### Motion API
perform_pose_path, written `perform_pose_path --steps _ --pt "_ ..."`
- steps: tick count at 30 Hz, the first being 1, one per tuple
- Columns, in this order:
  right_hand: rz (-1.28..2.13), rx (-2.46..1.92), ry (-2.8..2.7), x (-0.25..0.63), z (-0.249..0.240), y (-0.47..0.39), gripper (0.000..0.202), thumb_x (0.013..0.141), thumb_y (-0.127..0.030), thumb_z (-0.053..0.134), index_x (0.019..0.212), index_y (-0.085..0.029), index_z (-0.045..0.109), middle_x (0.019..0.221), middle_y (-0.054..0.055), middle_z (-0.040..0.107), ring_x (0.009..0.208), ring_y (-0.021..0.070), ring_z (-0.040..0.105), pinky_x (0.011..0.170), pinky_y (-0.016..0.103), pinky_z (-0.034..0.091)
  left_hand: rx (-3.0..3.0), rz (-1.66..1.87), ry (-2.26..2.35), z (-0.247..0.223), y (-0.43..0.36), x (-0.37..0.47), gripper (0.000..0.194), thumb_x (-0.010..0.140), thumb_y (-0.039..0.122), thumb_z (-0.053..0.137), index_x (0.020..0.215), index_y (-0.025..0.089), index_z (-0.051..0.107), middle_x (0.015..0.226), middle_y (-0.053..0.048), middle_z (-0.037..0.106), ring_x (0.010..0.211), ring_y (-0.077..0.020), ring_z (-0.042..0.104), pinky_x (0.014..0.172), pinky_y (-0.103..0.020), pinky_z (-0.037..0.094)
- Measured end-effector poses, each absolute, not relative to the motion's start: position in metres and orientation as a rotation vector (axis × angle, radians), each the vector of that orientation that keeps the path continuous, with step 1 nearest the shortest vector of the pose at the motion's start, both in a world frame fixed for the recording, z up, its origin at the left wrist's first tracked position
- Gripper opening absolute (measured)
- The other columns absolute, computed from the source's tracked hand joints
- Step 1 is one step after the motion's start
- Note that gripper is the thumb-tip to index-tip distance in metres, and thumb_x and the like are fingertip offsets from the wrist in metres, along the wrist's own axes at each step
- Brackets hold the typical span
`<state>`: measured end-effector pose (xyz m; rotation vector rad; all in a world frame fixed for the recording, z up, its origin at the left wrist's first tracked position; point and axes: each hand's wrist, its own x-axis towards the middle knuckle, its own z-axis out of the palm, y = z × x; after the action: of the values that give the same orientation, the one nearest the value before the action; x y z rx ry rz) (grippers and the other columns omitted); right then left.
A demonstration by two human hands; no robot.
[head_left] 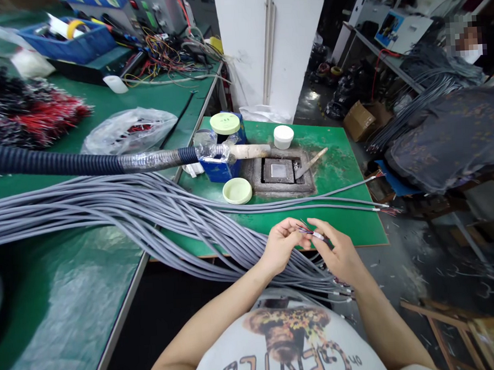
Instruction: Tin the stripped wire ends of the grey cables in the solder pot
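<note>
Close to the green bench's front edge, my left hand (284, 244) pinches the thin coloured wires (302, 230) fanning out of one cable end. My right hand (339, 252) is closed around the same cable, its fingers beside a white band (317, 235) just behind the bare wires. A thick bundle of grey cables (160, 198) runs from the left, passes under my forearms and ends in stripped wires below my right hand. Two or three more grey cables (298, 205) lie farther up, their stripped ends (387, 209) reaching past the bench's right edge.
Ahead, a square pot (281, 171) with shiny metal sits in the bench (341, 163), a flat stick (312, 162) leaning in it. A ribbed hose (63, 161) stretches toward it. Nearby are a pale green dish (237, 191) and white tub (283, 136). Another person (455, 124) is at right.
</note>
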<state>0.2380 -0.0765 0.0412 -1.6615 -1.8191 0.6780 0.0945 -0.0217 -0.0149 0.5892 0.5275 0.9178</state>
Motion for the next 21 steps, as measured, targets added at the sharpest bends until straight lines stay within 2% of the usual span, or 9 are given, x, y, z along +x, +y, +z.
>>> perform_pose_path --steps 5,10,12,16,21 --pt "0.823 -1.508 -1.665 0.232 0.040 -0.070 0.039 0.084 -0.019 0.051 0.123 -0.021 0.053 0.078 -0.001 0.061 0.070 0.0103 0.056 0.069 0.022 0.047 0.521 0.899 0.516 -0.012 -0.022 0.097 0.015 0.068 0.016 0.068 0.078 0.012 0.058 0.064 -0.002 0.067 0.048 -0.0097 0.059 0.052 -0.020 0.049" --pt "0.784 -1.545 -1.568 0.228 0.029 -0.062 0.033 0.080 -0.025 0.060 0.113 -0.018 0.061 0.060 -0.006 0.051 0.056 0.0081 0.048 0.058 0.020 0.043 0.419 0.862 0.464 -0.013 -0.022 0.101 0.016 0.067 0.015 0.069 0.078 0.013 0.058 0.062 0.000 0.064 0.046 -0.0084 0.056 0.050 -0.020 0.049" --pt "0.715 -1.576 -1.555 0.227 0.026 -0.060 0.027 0.081 -0.029 0.060 0.106 -0.018 0.065 0.059 -0.005 0.052 0.055 0.0083 0.048 0.057 0.021 0.042 0.445 0.892 0.478 -0.016 -0.023 0.103 0.016 0.068 0.017 0.070 0.077 0.013 0.058 0.060 0.001 0.062 0.046 -0.0082 0.056 0.050 -0.019 0.048" --pt "0.585 -1.542 -1.554 0.225 0.021 -0.059 0.021 0.087 -0.030 0.053 0.097 -0.018 0.069 0.077 0.003 0.067 0.067 0.0122 0.058 0.064 0.024 0.046 0.591 0.988 0.556 -0.016 -0.027 0.105 0.018 0.072 0.024 0.072 0.077 0.013 0.058 0.061 0.002 0.062 0.048 -0.0079 0.057 0.051 -0.018 0.046" --pt "0.499 -1.418 -1.598 0.226 0.018 -0.057 0.016 0.088 -0.026 0.052 0.086 -0.019 0.066 0.072 0.002 0.060 0.067 0.0129 0.056 0.065 0.026 0.045 0.509 0.975 0.556 -0.005 -0.029 0.104 0.010 0.077 0.020 0.065 0.076 0.016 0.056 0.062 0.005 0.061 0.048 -0.0051 0.053 0.051 -0.017 0.042"
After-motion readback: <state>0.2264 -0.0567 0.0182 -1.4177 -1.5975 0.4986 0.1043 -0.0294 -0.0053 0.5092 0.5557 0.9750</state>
